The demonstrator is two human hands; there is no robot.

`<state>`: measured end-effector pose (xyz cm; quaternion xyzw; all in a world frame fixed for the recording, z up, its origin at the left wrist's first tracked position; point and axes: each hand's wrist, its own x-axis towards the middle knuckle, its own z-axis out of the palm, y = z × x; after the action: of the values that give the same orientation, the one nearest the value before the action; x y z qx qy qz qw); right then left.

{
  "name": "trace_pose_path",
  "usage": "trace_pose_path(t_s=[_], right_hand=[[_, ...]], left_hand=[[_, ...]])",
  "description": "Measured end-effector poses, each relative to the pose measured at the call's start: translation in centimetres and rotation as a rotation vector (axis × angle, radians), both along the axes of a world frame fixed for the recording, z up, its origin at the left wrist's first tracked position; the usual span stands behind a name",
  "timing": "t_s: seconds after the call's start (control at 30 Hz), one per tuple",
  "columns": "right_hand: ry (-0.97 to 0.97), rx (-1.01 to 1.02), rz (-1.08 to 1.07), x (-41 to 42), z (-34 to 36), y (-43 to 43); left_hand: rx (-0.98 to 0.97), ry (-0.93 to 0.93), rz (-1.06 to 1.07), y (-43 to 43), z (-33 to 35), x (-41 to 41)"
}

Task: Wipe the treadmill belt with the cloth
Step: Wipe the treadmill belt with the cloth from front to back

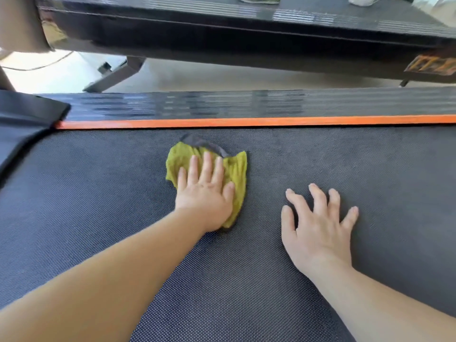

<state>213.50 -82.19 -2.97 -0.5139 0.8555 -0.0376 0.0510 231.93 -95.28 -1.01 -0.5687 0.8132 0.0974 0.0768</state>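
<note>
The cloth (237, 169), yellow-green with a dark grey fold at its far end, lies bunched on the belt (98, 193), toward the belt's far edge and a little left of the middle of its visible length. It stops short of the orange strip (246, 122) that borders that edge.

The left hand (204, 201) lies flat on top of the cloth, fingers straight and slightly spread, palm down. It grasps nothing; it pins the cloth by pressure alone. That probably spreads the force over a wide patch, so that the cloth drags along the textured surface instead of rolling up.

The right hand (318, 233) rests on bare belt just beside the cloth, apart from it. Its fingers are splayed and lightly arched, and it holds nothing. It looks like a prop that takes the person's weight as they lean over.

Beyond the strip runs the ribbed side rail (246, 104), and at the belt's left end sits a dark cover (22, 114). Past a stretch of pale floor (197, 75) stands a second treadmill (222, 33).

Wiping looks to be in progress, with most of the visible belt yet to be covered.
</note>
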Motion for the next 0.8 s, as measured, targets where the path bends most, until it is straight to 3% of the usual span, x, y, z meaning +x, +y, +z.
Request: trace_pose_path(t_s=[0.1,0.17,0.2,0.33,0.4,0.47,0.53,0.7,0.8], right_hand=[[-0.007,-0.020,0.003,0.0,-0.1,-0.1],[0.003,-0.031,0.002,0.1,-0.1,-0.1],[0.007,-0.034,-0.001,0.1,-0.1,-0.1],[-0.001,-0.023,-0.008,0.1,-0.3,0.0],[0.003,-0.028,-0.010,0.1,-0.3,0.0],[-0.001,-0.051,-0.009,0.2,-0.1,-0.1],[-0.002,-0.055,-0.004,0.3,-0.1,-0.2],[0.009,-0.036,-0.002,0.4,0.0,0.0],[-0.005,-0.048,-0.008,0.3,0.0,-0.2]], left_hand=[[-0.020,0.001,-0.366,5.5,0.1,0.3],[0.024,0.002,-0.528,4.6,0.4,2.0],[0.034,-0.004,-0.514,3.2,0.5,2.6],[-0.043,-0.006,-0.083,1.7,0.1,1.5],[-0.042,0.035,-0.153,5.3,-0.3,-0.3],[0.004,0.026,-0.397,7.8,-0.2,-0.3],[0.026,0.014,-0.532,5.3,0.4,0.9],[0.010,-0.121,-0.280,2.3,1.2,0.9],[-0.037,-0.121,-0.421,4.1,2.1,0.0]])
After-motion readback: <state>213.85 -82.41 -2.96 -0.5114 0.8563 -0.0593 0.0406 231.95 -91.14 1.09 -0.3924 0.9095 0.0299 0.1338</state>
